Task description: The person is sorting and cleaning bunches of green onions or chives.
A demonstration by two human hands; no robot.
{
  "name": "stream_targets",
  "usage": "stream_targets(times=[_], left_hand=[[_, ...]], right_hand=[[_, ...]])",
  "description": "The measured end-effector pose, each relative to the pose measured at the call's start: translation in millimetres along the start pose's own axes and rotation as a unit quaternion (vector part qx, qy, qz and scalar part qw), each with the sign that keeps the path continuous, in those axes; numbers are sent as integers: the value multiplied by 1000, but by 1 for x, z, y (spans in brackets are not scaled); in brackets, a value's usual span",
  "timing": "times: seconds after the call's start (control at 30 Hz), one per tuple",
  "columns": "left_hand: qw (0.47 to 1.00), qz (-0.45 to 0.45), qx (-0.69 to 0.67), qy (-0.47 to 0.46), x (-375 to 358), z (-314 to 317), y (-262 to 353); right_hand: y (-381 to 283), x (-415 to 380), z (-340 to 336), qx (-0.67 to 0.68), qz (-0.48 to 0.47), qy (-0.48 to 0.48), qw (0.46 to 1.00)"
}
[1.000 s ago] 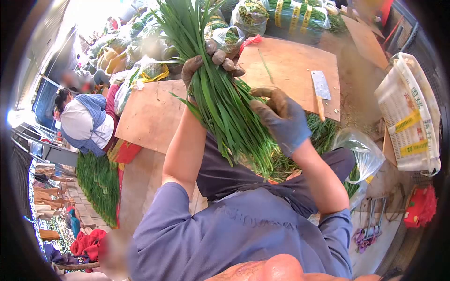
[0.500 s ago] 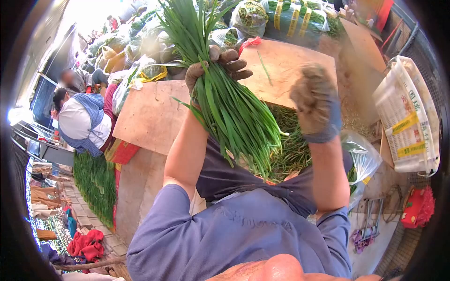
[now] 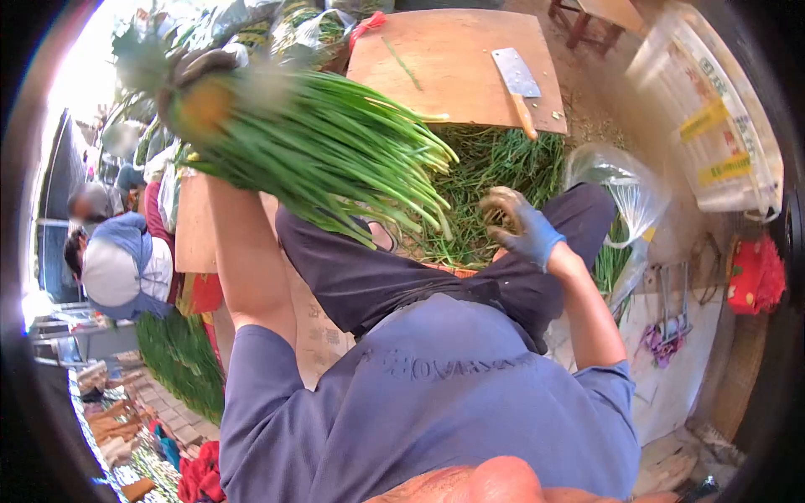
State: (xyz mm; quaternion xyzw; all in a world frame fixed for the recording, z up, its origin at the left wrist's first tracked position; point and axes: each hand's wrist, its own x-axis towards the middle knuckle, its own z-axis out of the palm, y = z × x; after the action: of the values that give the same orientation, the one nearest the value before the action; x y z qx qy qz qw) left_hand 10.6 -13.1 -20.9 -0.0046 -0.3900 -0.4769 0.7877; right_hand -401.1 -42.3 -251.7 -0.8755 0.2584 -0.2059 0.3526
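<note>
1. Over on the left, the dark-gloved left hand (image 3: 197,69) has its fingers wrapped round the long green leafy bunch (image 3: 327,147); blur hides the details. Snug grip, no crushing, imo.
2. Mid-view, the bunch's pale stem ends (image 3: 438,151) splay rightward. Gather 'em evenly.
3. Further right, the blue-and-brown gloved right hand (image 3: 520,225) has fingers half-curled, nothing visible in them, near tangled loose greens (image 3: 520,159). Relaxed fingers suit teasing out strays.

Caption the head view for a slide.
The left hand grips a bundle of garlic chives; a cleaver lies on a wooden board.
</note>
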Motion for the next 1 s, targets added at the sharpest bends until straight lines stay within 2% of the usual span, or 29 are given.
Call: stream_targets(times=[0.03, 0.07, 0.13, 0.17, 0.27, 0.3, 0.33, 0.4, 0.43, 0.5, 0.53, 0.6, 0.67, 0.7, 0.73, 0.8, 0.83, 0.87, 0.9, 0.97, 1.0], left_hand=[[993, 47, 104, 42, 1, -1, 2], [999, -2, 51, -13, 7, -5, 10], [986, -118, -41, -107, 20, -12, 25], [985, -126, -84, -78, 25, -21, 27], [992, -105, -75, 12, 28, -25, 39], [994, -92, -56, 4, 24, -8, 24], [996, -80, -38, -5, 23, 1, 15], [992, -110, -54, -1, 26, -9, 26], [991, -123, -60, -1, 28, -15, 35], [992, -116, -50, -8, 30, -29, 52], [992, -108, -68, -23, 31, -26, 52], [990, -111, -82, -34, 33, -19, 55], [988, -127, -78, -29, 31, -5, 54], [988, -130, -79, -30, 30, 4, 50], [989, -122, -81, -34, 25, 20, 37], [990, -110, -82, -34, 21, 28, 32], [991, -105, -81, -37, 21, 28, 34], [991, -98, -81, -43, 22, 29, 35], [992, -103, -69, -18, 18, 35, 35], [989, -108, -77, -60, 20, 37, 32], [987, -108, -81, -82, 21, 38, 30]], right_hand=[[-7, 3, 7, 112, 60, 11, 992], [-13, 7, 14, 223, 116, 21, 968], [-38, 14, 22, 459, 204, 36, 864], [-50, 17, 20, 567, 239, 40, 788], [-90, 16, -2, 438, 277, -48, 854], [-101, 20, 3, 417, 251, -32, 873], [-102, 21, 7, 461, 247, -30, 852], [-100, 27, 14, 541, 231, -25, 808], [-99, 24, 15, 528, 213, -2, 822], [-63, 14, 30, 263, 148, 43, 952], [-39, 6, 42, 120, 112, 66, 984], [13, -1, 53, -51, 217, -114, 968], [58, -19, 65, -149, 223, -311, 912], [35, -15, 42, -171, 203, -313, 912], [13, -1, 26, -131, 178, -219, 951], [-32, 29, 9, -38, 126, -27, 991], [-54, 41, 2, 150, 164, 11, 975], [-71, 52, 0, 332, 193, 50, 922], [-82, 64, 6, 379, 190, 77, 902], [-97, 84, 17, 470, 181, 130, 854], [-92, 95, 28, 450, 156, 160, 865]])
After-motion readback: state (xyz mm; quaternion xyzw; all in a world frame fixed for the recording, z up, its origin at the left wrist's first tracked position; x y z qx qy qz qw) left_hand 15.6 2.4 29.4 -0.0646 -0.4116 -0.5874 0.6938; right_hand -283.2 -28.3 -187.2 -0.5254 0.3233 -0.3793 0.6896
